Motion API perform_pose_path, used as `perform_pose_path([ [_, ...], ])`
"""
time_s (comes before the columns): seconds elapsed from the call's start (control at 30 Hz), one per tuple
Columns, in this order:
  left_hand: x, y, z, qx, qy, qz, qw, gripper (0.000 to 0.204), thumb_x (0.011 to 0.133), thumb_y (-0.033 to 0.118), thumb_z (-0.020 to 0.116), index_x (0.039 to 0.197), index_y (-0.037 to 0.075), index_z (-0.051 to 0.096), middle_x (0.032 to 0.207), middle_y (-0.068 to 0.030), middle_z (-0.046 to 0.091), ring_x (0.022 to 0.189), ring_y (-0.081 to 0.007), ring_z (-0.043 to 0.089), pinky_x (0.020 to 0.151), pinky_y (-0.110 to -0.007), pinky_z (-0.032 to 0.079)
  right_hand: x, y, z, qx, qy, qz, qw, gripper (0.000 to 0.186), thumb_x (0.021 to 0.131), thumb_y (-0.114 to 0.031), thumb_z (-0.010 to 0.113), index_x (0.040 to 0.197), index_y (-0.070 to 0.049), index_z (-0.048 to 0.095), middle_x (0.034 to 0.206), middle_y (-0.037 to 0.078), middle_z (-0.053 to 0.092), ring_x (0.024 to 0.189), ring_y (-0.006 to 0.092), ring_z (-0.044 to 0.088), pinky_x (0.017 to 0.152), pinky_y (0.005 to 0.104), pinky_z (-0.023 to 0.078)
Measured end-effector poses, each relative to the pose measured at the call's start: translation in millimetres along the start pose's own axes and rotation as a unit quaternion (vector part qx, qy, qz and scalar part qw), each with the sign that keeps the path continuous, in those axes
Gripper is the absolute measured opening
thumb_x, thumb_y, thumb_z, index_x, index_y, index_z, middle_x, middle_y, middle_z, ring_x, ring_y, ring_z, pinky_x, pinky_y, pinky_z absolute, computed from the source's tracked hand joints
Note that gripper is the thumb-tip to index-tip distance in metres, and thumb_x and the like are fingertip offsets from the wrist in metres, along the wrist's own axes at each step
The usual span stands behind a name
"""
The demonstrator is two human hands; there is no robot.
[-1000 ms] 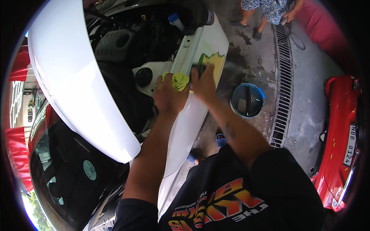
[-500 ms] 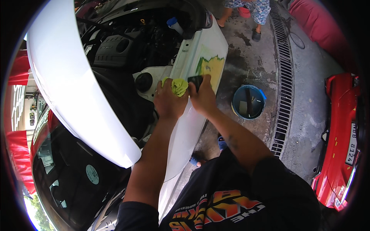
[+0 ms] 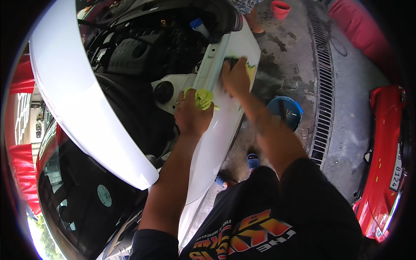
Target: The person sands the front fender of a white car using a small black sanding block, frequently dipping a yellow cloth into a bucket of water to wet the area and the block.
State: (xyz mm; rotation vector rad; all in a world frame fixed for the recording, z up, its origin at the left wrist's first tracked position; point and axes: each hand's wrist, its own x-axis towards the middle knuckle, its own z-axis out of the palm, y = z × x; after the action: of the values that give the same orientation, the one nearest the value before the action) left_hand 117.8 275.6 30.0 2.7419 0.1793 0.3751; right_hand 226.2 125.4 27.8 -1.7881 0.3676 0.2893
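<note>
The white car fender (image 3: pixel 208 147) runs away from me beside the uncovered engine bay. My left hand (image 3: pixel 193 115) rests on the fender's inner edge, its fingers closed around a crumpled yellow-green cloth (image 3: pixel 203 99). Farther forward, my right hand (image 3: pixel 236 80) is smeared by motion and grips a black sanding block (image 3: pixel 230 60) against the panel. That hand and the block cover most of a yellow and green bare patch (image 3: pixel 251 70); only its right part shows.
A dark bucket (image 3: pixel 272 104) of water with things in it stands right of the fender, partly behind my right forearm. Farther off are a red bucket (image 3: pixel 280 9), another person's leg (image 3: pixel 253 24) and a floor drain grate (image 3: pixel 321 95). The raised white hood (image 3: pixel 86 99) hangs at left; a red car (image 3: pixel 381 160) stands right.
My right hand has slid forward along the fender with the sanding block, over the coloured patch. My left hand keeps its place with the cloth. The red bucket now stands in fuller view.
</note>
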Motion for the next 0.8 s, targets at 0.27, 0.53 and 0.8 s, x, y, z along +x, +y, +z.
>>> perform_pose_path([
  [0.27,-5,1,-2,0.013,0.013,0.007,1.0,0.05,0.082,0.024,0.086,0.121,0.002,0.063,0.116,-0.0249,0.072,0.126,-0.0512,0.065,0.099,-0.058,0.058,-68,81,33,-0.007,-0.014,-0.157,0.987,0.064,0.106,-0.029,0.066,0.146,0.007,0.033,0.143,0.038,0.054,0.128,0.0558,0.064,0.11,0.0596,0.05],
  [0.53,1,16,5,-0.01,0.003,0.012,1.0,0.048,0.082,0.024,0.086,0.119,0.003,0.063,0.116,-0.0251,0.072,0.126,-0.0522,0.065,0.101,-0.058,0.057,43,32,-6,-0.032,0.061,-0.063,0.996,0.068,0.107,-0.038,0.063,0.148,0.01,0.036,0.134,0.039,0.064,0.122,0.0537,0.07,0.105,0.0568,0.056],
  [0.8,5,8,4,-0.007,-0.001,0.013,1.0,0.052,0.081,0.027,0.088,0.122,0.004,0.065,0.121,-0.0246,0.071,0.126,-0.0514,0.065,0.102,-0.057,0.057,37,1,-11,0.008,0.047,0.001,0.999,0.066,0.107,-0.042,0.059,0.148,0.006,0.038,0.13,0.036,0.067,0.11,0.0514,0.075,0.1,0.0577,0.059],
])
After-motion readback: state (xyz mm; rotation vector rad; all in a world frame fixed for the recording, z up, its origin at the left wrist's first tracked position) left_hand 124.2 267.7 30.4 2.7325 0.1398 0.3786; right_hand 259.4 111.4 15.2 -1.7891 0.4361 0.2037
